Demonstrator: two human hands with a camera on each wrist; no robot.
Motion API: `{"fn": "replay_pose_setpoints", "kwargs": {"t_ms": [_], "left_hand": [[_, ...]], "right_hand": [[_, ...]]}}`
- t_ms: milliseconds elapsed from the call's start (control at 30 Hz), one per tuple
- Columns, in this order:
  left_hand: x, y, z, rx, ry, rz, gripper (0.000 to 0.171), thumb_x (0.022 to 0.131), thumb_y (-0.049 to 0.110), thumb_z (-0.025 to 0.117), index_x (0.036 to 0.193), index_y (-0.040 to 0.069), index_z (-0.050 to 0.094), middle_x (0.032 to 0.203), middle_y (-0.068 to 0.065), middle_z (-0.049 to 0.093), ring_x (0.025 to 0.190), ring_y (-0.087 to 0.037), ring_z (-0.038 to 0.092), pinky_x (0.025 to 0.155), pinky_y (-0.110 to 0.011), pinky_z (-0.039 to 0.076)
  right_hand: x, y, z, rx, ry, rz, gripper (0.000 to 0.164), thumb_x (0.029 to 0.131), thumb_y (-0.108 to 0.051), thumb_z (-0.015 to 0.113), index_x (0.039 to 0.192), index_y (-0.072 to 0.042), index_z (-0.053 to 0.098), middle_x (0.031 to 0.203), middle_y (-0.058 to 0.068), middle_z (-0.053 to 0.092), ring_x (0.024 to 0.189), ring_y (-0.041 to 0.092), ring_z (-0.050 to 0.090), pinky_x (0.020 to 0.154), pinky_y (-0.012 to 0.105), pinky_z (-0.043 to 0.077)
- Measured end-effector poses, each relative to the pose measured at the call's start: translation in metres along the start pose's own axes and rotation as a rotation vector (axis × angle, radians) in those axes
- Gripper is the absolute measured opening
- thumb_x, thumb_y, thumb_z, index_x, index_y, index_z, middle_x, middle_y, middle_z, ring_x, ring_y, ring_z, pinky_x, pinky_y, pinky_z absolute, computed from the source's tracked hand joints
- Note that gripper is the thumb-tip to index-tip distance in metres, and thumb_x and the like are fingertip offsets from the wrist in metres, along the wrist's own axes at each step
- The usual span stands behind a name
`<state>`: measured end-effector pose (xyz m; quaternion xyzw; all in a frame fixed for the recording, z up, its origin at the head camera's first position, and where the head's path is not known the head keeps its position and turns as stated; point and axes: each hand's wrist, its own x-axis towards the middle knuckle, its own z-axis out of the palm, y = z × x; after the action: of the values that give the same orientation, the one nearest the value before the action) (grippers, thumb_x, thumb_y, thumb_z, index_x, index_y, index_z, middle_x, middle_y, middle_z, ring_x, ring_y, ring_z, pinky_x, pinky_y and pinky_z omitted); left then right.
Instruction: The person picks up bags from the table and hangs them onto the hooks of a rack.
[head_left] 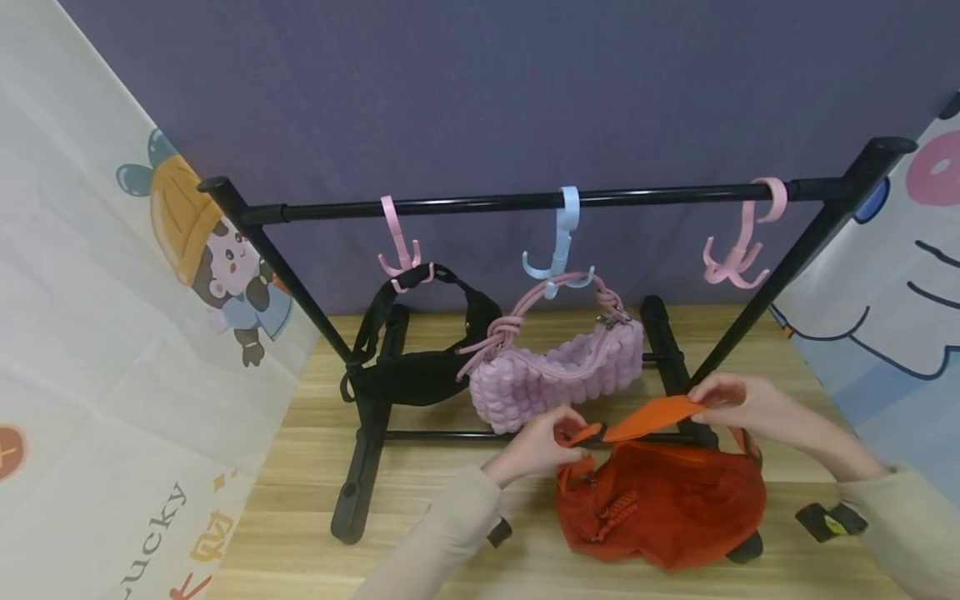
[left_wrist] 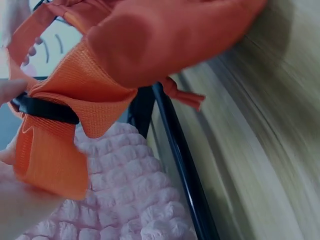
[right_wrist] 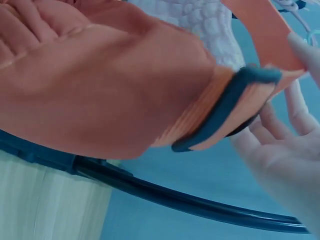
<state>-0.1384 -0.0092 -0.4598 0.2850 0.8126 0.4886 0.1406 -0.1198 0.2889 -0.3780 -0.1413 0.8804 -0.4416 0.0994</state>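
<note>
An orange-red fabric bag (head_left: 667, 504) is held low in front of the rack, its orange strap (head_left: 648, 418) raised above it. My left hand (head_left: 540, 446) pinches the strap's left part, close to a black buckle (left_wrist: 50, 110). Farther right, my right hand (head_left: 738, 404) pinches the same strap between thumb and fingers. Another black slider (right_wrist: 230, 107) sits where the strap meets the bag in the right wrist view. Just behind the bag hangs a pink puffy handbag (head_left: 558, 387), its handle on a light blue hook (head_left: 561, 242).
A black rack (head_left: 480, 204) stands on the wood-patterned surface (head_left: 292, 492). On its left, a black bag (head_left: 408, 379) hangs from a pink hook (head_left: 397, 237). Another pink hook (head_left: 738, 242), bearing nothing, hangs at right. A small black item (head_left: 828, 522) lies near my right sleeve.
</note>
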Motion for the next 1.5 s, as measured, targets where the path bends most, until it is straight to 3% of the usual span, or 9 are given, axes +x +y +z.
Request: {"fn": "replay_pose_setpoints", "kwargs": {"t_ms": [100,233,333,467,767,1000,1133,1233,1500], "left_hand": [[0.000,0.000,-0.002,-0.150,-0.018,-0.037,0.030,0.073,0.008,0.071,0.100,0.009,0.058,0.096,-0.002,0.061,0.086,-0.006,0.056,0.070,-0.020,0.046],[-0.001,0.004,-0.004,-0.280,-0.035,-0.093,0.031,0.073,0.009,0.071,0.101,0.008,0.057,0.095,-0.001,0.063,0.080,-0.004,0.057,0.052,-0.020,0.043],[-0.002,0.009,-0.005,-0.301,-0.035,-0.091,0.031,0.073,0.010,0.071,0.101,0.008,0.057,0.095,0.000,0.064,0.080,-0.002,0.057,0.051,-0.020,0.043],[-0.002,0.017,-0.007,-0.301,-0.018,-0.074,0.032,0.074,0.012,0.071,0.103,0.009,0.058,0.098,0.000,0.063,0.089,-0.003,0.057,0.068,-0.019,0.046],[0.003,0.040,-0.011,-0.286,0.049,-0.014,0.032,0.073,0.015,0.072,0.102,0.012,0.059,0.097,0.003,0.062,0.085,-0.003,0.058,0.069,-0.020,0.047],[0.010,0.059,-0.013,-0.331,0.115,0.018,0.032,0.072,0.010,0.072,0.102,0.008,0.060,0.097,-0.003,0.062,0.083,-0.005,0.059,0.067,-0.022,0.049],[0.014,0.070,-0.017,-0.327,0.149,0.047,0.032,0.073,0.010,0.071,0.103,0.008,0.060,0.098,-0.002,0.061,0.084,-0.005,0.058,0.073,-0.021,0.047],[0.015,0.078,-0.020,-0.324,0.159,0.054,0.031,0.075,0.013,0.070,0.103,0.010,0.060,0.100,0.002,0.059,0.085,-0.004,0.056,0.074,-0.020,0.046],[0.019,0.094,-0.026,-0.307,0.175,0.057,0.030,0.075,0.020,0.070,0.103,0.016,0.060,0.098,0.008,0.057,0.085,-0.003,0.055,0.074,-0.021,0.046]], "right_hand": [[-0.004,-0.004,-0.003,-0.010,0.007,0.057,0.025,0.078,-0.020,0.068,0.095,-0.002,0.061,0.094,-0.005,0.061,0.080,0.003,0.057,0.065,0.024,0.048],[-0.009,-0.011,-0.005,-0.033,0.032,0.073,0.027,0.078,-0.023,0.067,0.097,-0.004,0.061,0.094,-0.005,0.061,0.081,0.003,0.058,0.065,0.024,0.048],[-0.012,-0.018,-0.006,-0.043,0.073,0.069,0.026,0.078,-0.023,0.067,0.097,-0.006,0.062,0.092,-0.008,0.062,0.080,0.003,0.058,0.065,0.023,0.048],[-0.016,-0.025,-0.008,-0.045,0.128,0.073,0.024,0.079,-0.023,0.067,0.097,-0.008,0.062,0.092,-0.016,0.060,0.080,-0.001,0.058,0.064,0.021,0.047],[-0.022,-0.038,-0.021,-0.019,0.228,0.069,0.026,0.081,-0.023,0.064,0.103,-0.009,0.061,0.098,-0.021,0.058,0.085,-0.008,0.055,0.066,0.015,0.044],[-0.026,-0.051,-0.033,0.019,0.276,0.231,0.042,0.081,-0.039,0.061,0.113,-0.013,0.056,0.098,-0.026,0.054,0.085,-0.014,0.047,0.082,0.056,0.030],[-0.027,-0.057,-0.038,0.036,0.310,0.217,0.043,0.081,-0.038,0.060,0.115,-0.012,0.055,0.100,-0.024,0.054,0.085,-0.012,0.048,0.084,0.059,0.026],[-0.027,-0.062,-0.040,0.041,0.340,0.213,0.043,0.082,-0.038,0.059,0.116,-0.013,0.054,0.101,-0.020,0.054,0.083,-0.008,0.051,0.084,0.056,0.027],[-0.027,-0.069,-0.044,-0.030,0.429,0.159,0.036,0.084,-0.032,0.059,0.113,-0.013,0.056,0.092,-0.021,0.058,0.080,-0.003,0.052,0.065,0.013,0.035]]}}
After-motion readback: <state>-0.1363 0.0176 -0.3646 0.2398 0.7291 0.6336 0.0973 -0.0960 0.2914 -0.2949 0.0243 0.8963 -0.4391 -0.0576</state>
